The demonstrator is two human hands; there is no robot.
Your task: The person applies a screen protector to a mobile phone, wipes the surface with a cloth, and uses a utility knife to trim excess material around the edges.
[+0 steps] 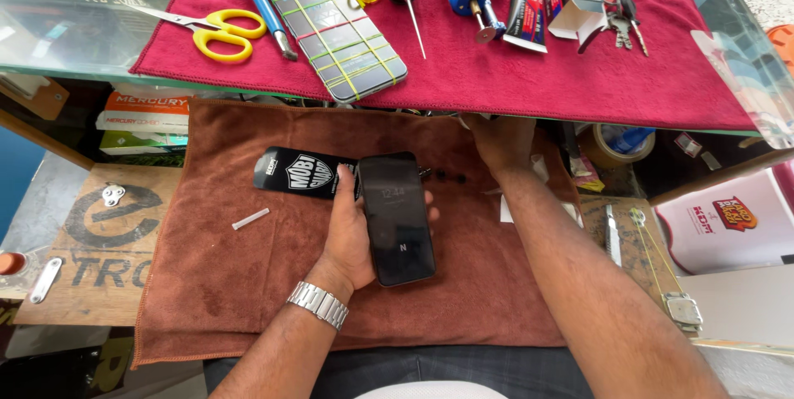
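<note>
My left hand (pixel 351 234), a metal watch on its wrist, holds a black smartphone (pixel 397 217) screen up over a brown towel (pixel 248 283). A black flat packet (pixel 298 173) lies on the towel just behind that hand. My right hand (pixel 500 141) reaches forward under the edge of the glass shelf, its fingers partly hidden; whether it holds anything I cannot tell. A small white stick (pixel 251 218) lies on the towel to the left.
On the red cloth (pixel 513 76) above lie yellow scissors (pixel 217 33), a phone bound with rubber bands (pixel 337 33), a blue-handled tool (pixel 265 6), rotary tools, glue tubes and keys (pixel 619 14). A tape roll (pixel 619 144) and cardboard boxes (pixel 142 122) sit under the shelf.
</note>
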